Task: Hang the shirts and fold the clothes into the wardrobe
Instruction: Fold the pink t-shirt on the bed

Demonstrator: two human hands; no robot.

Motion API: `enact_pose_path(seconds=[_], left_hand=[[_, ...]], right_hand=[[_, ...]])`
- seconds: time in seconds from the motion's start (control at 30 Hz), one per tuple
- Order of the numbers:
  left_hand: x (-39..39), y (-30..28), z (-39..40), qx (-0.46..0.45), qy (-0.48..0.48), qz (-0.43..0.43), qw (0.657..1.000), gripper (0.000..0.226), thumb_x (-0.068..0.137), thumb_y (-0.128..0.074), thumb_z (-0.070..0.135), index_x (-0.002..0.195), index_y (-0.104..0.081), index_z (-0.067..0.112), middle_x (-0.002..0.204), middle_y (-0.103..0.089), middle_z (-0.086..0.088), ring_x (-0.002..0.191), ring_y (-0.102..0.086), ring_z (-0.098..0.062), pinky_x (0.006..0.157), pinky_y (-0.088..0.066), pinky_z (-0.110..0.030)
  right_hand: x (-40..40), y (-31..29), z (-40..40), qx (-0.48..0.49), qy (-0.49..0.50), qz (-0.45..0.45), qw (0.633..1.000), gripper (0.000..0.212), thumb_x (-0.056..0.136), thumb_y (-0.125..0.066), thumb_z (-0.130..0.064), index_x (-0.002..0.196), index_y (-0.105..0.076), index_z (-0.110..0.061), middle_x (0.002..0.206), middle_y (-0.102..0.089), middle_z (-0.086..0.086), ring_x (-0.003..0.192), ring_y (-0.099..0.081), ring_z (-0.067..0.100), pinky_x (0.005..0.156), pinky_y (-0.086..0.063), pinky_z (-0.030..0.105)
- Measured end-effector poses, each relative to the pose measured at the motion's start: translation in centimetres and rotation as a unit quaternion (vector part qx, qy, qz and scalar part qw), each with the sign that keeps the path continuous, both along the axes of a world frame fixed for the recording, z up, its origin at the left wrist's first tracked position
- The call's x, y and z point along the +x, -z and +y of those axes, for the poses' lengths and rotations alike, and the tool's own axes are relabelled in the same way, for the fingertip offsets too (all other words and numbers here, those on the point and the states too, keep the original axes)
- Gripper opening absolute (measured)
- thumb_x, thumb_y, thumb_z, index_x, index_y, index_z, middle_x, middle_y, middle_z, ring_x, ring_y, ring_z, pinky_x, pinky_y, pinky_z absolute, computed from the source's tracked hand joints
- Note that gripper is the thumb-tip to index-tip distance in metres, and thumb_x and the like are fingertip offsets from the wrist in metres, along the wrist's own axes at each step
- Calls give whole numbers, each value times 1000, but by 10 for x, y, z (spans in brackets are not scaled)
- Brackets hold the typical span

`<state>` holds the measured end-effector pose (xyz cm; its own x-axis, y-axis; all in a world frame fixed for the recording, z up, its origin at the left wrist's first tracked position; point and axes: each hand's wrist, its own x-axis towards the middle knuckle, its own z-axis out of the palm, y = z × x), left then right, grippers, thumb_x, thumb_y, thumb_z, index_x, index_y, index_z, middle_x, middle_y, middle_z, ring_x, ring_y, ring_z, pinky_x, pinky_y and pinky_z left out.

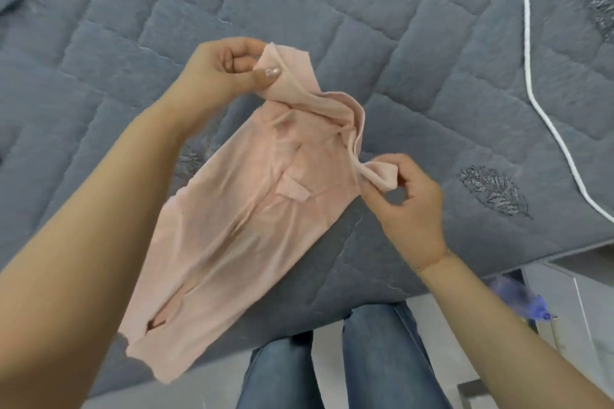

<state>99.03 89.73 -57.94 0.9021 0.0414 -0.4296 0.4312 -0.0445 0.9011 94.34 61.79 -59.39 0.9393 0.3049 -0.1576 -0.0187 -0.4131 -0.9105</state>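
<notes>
Garment: small pale pink soft-knit shirt, held up in the air above the grey quilted bed cover
Long axis: runs from the neck at upper right down to the hem at lower left, hanging toward the person
Left hand: thumb and fingers pinch the upper corner, tightly closed on cloth
Right hand: fingers pinch the other top corner, narrow
Nearer hand: both at the top edge; the hem hangs free, so I judge the fold starts there

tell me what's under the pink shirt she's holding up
Under the pink shirt, held up by the left hand and right hand, lies the grey quilted bedspread. Whatever sits directly beneath the fabric is hidden.
</notes>
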Motion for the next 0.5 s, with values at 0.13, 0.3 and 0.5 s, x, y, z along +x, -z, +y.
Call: enact_pose_path(seconds=[0.13, 0.3, 0.5], left_hand=[[-105, -18, 54, 7, -20, 16, 1000, 21, 78, -68, 19, 97, -66, 13, 85, -75, 10, 81, -69, -2, 80, -51, -14], [-260, 11, 129, 41, -87, 74, 993, 17, 81, -67, 4, 94, -67, 15, 89, -75, 8, 84, -68, 0, 80, -50, -11], [-398, 61, 176, 113, -181, 138, 967, 27, 83, -66, -7, 84, -66, 19, 76, -72, 16, 72, -63, 6, 75, -49, -10]], right_hand=[[-83, -22, 40, -18, -106, -48, 993, 5, 85, -66, -12, 89, -64, -10, 83, -60, -2, 77, -58, 13, 71, -47, 22], [-202, -9, 103, -34, -214, 38, 975, 8, 85, -67, -12, 92, -64, -14, 86, -60, -6, 79, -58, 13, 68, -49, 33], [-304, 33, 164, -107, -353, 71, 927, 9, 88, -65, -14, 94, -65, -8, 89, -63, 2, 79, -56, 14, 67, -47, 30]])
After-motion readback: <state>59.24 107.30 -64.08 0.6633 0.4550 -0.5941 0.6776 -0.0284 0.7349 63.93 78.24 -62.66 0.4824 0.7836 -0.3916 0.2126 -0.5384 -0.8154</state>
